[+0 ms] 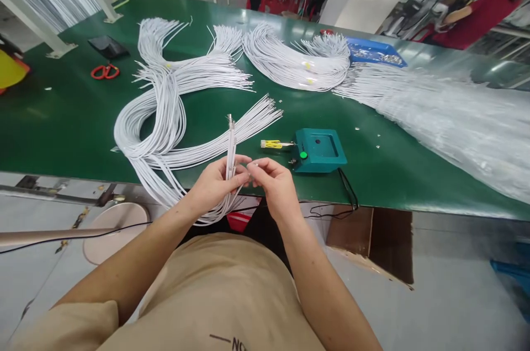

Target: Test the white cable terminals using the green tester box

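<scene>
Both hands [244,182] pinch wires [230,147], fingertip piece unclear

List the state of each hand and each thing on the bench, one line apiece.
left hand: closed around a small bunch of white wires, ends up
right hand: pinching a small part at the wires
white wires: held upright
wire bundles: lying loose, curved
scissors: lying shut
teal box: flat on bench, cord attached
blue tray: holds small parts

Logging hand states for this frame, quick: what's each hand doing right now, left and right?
Left hand: closed around a small bunch of white cables, held upright.
Right hand: fingers pinched at the bunch beside the left thumb; what it grips is too small to tell.
</scene>
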